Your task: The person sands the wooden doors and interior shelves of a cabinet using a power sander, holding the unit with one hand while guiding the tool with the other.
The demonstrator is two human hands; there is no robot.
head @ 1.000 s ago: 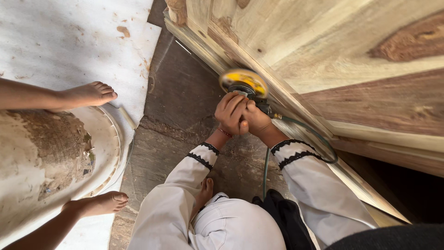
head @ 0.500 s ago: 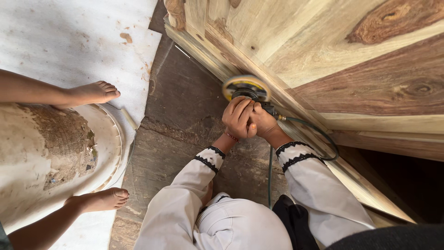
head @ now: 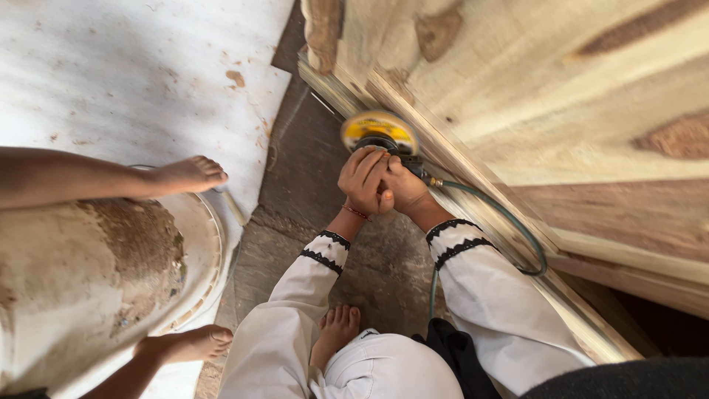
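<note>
We cannot see the body of the yellow-topped sander (head: 379,133): our left hand (head: 363,181) and right hand (head: 405,191) fold over it, so only its round cap shows, and the face it presses against the wooden door (head: 561,96) is hidden. The door runs out of the top and right edges. The green hose (head: 509,229) slips behind our right sleeve (head: 495,295) (its far end is out of view). Another person's bare feet, one (head: 188,174) above and one (head: 188,343) below, straddle a dirty white bucket (head: 88,281) cut off at the left edge.
</note>
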